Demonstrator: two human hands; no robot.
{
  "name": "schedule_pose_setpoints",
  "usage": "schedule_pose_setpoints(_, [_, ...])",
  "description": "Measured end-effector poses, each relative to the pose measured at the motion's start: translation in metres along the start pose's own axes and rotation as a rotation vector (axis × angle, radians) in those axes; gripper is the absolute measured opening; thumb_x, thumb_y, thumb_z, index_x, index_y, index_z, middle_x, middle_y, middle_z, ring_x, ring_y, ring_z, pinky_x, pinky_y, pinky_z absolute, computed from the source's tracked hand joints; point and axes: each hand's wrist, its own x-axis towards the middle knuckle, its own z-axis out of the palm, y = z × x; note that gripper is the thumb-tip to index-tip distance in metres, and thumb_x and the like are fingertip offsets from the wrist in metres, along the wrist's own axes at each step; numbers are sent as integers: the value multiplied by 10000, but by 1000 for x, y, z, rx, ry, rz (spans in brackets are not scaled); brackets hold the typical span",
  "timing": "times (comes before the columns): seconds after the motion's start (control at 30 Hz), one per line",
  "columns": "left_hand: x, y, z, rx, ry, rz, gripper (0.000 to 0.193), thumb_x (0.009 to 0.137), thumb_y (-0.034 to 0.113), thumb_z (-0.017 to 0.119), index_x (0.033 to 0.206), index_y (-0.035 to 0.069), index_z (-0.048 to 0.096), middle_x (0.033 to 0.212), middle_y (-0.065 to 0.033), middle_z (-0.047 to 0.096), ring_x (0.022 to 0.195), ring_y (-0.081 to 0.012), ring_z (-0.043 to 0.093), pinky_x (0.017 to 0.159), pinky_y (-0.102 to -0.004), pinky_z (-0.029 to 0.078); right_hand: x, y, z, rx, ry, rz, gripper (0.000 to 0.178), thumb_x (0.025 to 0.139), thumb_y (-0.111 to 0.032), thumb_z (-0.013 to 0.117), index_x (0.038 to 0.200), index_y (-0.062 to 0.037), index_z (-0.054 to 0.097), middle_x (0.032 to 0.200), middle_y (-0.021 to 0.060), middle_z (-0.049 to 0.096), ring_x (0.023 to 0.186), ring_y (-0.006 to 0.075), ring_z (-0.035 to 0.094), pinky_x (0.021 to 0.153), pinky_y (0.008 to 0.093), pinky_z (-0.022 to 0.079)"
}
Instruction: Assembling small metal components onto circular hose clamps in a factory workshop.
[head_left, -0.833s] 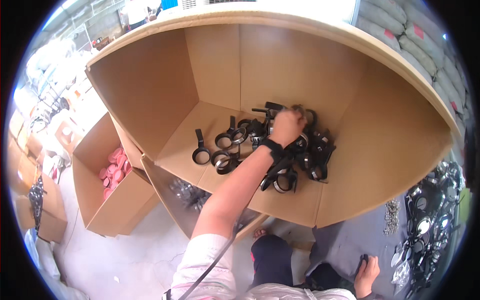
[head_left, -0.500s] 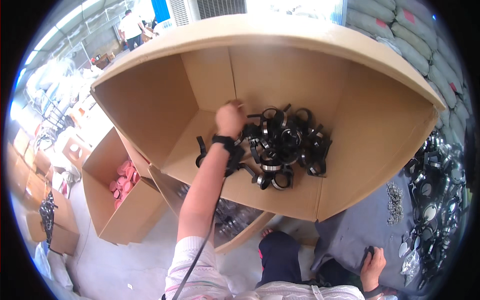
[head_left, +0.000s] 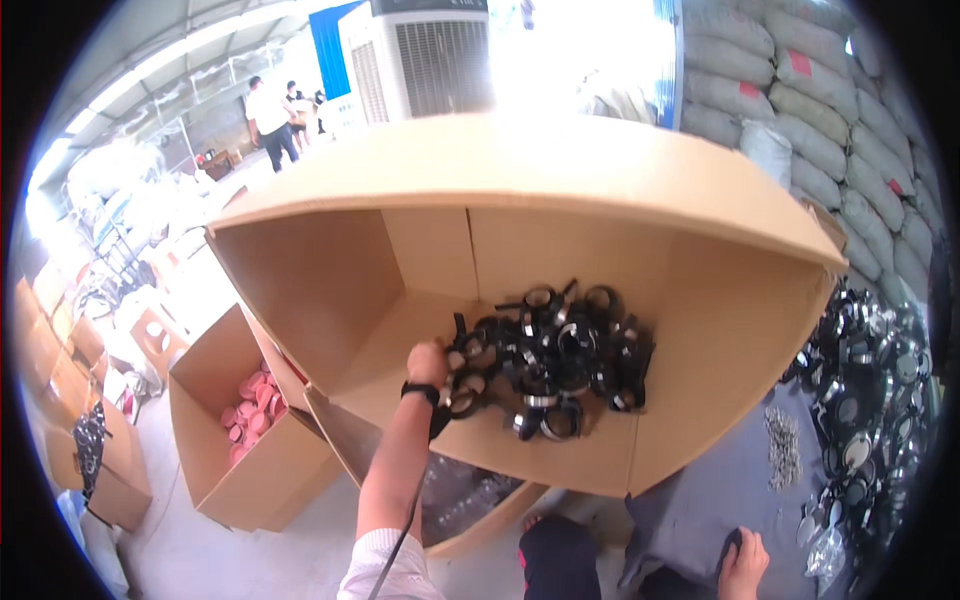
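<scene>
Inside a large cardboard box [head_left: 740, 385] lies a heap of black plastic rings with handles [head_left: 570, 350], some with shiny silver bands. My left hand [head_left: 428, 364], with a black band at the wrist, is at the heap's left edge. Its fingers are curled, and the heap side of the hand hides whatever they hold. Low on the right, my right hand [head_left: 743, 566] rests by a dark grey cloth [head_left: 690, 530]. Its fingers close around a small dark piece that I cannot make out.
A smaller box [head_left: 255, 490] with pink round pieces [head_left: 255, 410] stands left. Below the big box, another carton holds clear items [head_left: 465, 490]. On the right are metal bits [head_left: 783, 447] and piled black and silver parts [head_left: 870, 400]. Sacks [head_left: 820, 130] and people [head_left: 270, 125] are behind.
My view has tilted up, so the box sits lower. My left hand has moved from behind the heap to its left edge, and a stray ring on that side now lies against the heap.
</scene>
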Motion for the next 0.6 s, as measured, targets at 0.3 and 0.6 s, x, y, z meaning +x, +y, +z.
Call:
schedule_pose_setpoints(0.3, [-7,133,-62,-54,295,578,95,772,127,587,845,70,564,703,-142,629,652,-327,631,564,-425,509,-7,4,6,99,47,17,298,756,18,557,1049,18,505,825,173,512,729,378,526,625,444,412])
schedule_pose_setpoints(0.6, [-69,215,-174,-89,503,497,57,820,102,563,828,63,523,602,-138,589,558,-338,602,492,-417,478,-10,13,11,251,156,-46,181,741,36,547,910,14,488,759,176,500,687,387,522,593,429,409])
